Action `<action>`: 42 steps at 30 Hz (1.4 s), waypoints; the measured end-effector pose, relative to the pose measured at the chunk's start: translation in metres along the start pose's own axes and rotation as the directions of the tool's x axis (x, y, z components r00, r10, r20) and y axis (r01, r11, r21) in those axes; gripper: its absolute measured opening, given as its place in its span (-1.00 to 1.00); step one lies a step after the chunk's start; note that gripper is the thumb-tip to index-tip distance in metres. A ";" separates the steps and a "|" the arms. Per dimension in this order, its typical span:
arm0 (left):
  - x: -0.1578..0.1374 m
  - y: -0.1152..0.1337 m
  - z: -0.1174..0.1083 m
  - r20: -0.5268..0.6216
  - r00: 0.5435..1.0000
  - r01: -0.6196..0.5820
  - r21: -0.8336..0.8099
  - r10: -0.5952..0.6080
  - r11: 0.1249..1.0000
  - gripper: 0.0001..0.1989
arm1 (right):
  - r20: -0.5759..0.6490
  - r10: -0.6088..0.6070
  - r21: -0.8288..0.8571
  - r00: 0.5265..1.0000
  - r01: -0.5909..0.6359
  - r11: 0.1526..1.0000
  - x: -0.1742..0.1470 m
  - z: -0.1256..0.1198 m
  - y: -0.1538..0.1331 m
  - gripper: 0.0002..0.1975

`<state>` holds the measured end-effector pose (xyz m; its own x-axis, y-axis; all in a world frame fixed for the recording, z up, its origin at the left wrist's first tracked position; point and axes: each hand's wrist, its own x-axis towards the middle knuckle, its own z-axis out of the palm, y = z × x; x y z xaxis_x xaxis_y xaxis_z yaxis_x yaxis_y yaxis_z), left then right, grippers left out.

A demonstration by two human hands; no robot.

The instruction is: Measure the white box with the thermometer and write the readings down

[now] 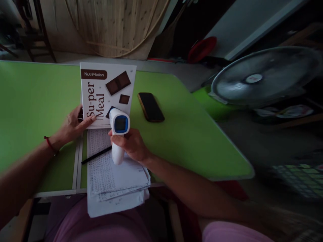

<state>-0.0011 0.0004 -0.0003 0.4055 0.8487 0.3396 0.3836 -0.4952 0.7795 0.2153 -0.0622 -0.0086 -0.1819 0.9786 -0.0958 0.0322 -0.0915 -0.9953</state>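
My left hand grips the lower left edge of a white box printed "NutriMotion Su-per Meal" with chocolate pieces. The thumb lies across its front; the other fingers are behind it. The box stands upright. My right hand is wrapped round the handle of a white infrared thermometer, whose blue-framed screen faces me. Its front end is close to the box; I cannot tell if they touch. Beneath the thermometer lies a stack of handwritten papers, with a black pen on top.
A dark phone lies right of the box on the green folding table. The papers overhang the table's near edge. A large fan stands beyond the right edge, and a wooden chair is at the back left.
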 end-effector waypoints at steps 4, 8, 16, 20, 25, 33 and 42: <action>0.000 -0.002 0.000 0.011 1.000 0.001 -0.012 -0.001 1.000 -0.66 | 0.000 0.009 -0.001 1.000 -0.009 1.000 0.000 0.000 0.000 -0.64; 0.000 -0.004 0.000 -0.006 1.000 -0.004 0.017 0.004 1.000 -0.66 | -0.003 0.022 -0.007 1.000 -0.022 1.000 0.000 0.000 -0.001 -0.63; -0.001 -0.004 0.000 -0.013 1.000 0.025 0.042 -0.024 0.999 -0.63 | 0.018 0.041 -0.016 0.999 -0.041 0.999 0.001 0.001 -0.003 -0.65; -0.001 -0.002 0.000 -0.019 1.000 0.018 0.053 -0.017 0.998 -0.63 | 0.031 0.037 -0.021 0.999 -0.036 0.999 0.001 0.000 -0.004 -0.66; -0.001 -0.001 -0.001 -0.018 1.000 0.025 0.050 -0.024 0.998 -0.62 | 0.054 0.013 -0.014 0.998 -0.013 1.000 0.001 -0.001 -0.005 -0.65; -0.001 -0.002 -0.001 -0.012 1.000 0.022 0.027 -0.022 0.999 -0.62 | 0.033 0.003 -0.044 0.999 -0.002 0.999 0.001 0.000 -0.003 -0.67; 0.001 0.002 -0.004 0.008 0.997 0.077 -0.037 -0.077 0.996 -0.59 | 0.046 0.000 -0.038 0.999 0.001 0.999 0.000 -0.001 -0.003 -0.67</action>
<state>-0.0031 0.0014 0.0036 0.3817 0.8826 0.2744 0.3828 -0.4212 0.8222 0.2159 -0.0614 -0.0061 -0.2265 0.9692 -0.0967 0.0691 -0.0831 -0.9941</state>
